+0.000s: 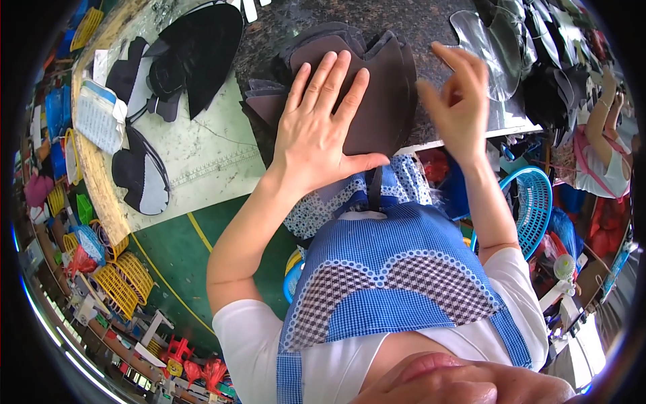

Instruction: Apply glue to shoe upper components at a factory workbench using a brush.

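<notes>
My left hand (319, 124) lies flat, fingers spread, on a stack of dark brown cut pieces (383, 87) with notched upper edges. The stack rests near the front edge of the worktable. Just to its right, my right hand (461, 101) is raised with the fingers bent and slightly blurred; thumb and forefinger are apart and nothing shows between them. A clear plastic sheet (498, 57) lies beyond the right hand. More dark pieces (266, 101) stick out from under the stack on its left side.
Black cut pieces (195, 57) and a grey-and-black piece (142, 172) lie on the table's left part, near a small notepad (99, 118). Dark pieces (555, 94) are heaped at the right. A blue basket (528, 209) stands below the table's right side. Another person (605, 145) is at the far right.
</notes>
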### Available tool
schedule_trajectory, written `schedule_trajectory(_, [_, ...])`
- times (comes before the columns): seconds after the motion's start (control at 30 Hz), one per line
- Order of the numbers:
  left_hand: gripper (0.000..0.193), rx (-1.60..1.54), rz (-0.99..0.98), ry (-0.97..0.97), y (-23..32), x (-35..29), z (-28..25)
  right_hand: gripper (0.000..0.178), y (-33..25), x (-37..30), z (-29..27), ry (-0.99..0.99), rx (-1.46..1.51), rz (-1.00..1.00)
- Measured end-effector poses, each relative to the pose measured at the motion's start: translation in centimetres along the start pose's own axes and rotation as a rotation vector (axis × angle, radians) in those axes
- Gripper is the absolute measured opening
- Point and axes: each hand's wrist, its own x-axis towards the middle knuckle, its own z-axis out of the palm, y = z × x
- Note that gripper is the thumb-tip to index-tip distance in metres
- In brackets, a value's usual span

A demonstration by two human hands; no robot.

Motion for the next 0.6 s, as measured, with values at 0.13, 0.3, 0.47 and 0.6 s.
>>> schedule_trajectory(0.13, [0.120, 0.030, 0.004, -0.053, 0.5, 0.4, -0.2, 0.058, -1.9, -1.0, 0.3, -0.141, -0.097, -0.560])
schedule_trajectory(0.3, [0.123, 0.055, 0.099, -0.051, 0.1, -0.5, 0.4, 0.079, 0.2, -1.3, 1.9, -0.333, -0.333, -0.391])
schedule_trajectory(0.47, [0.082, -0.149, 0.109, 0.271, -3.4, 1.3, -3.7, 0.064, 2.2, -1.8, -0.6, -0.067, -0.025, -0.219])
schedule_trajectory(0.6, [0.067, 0.345, -0.356, 0.486, -14.1, 4.3, -6.3, 0.037, 0.3, -1.9, -1.7, -0.067, 0.230, -0.159])
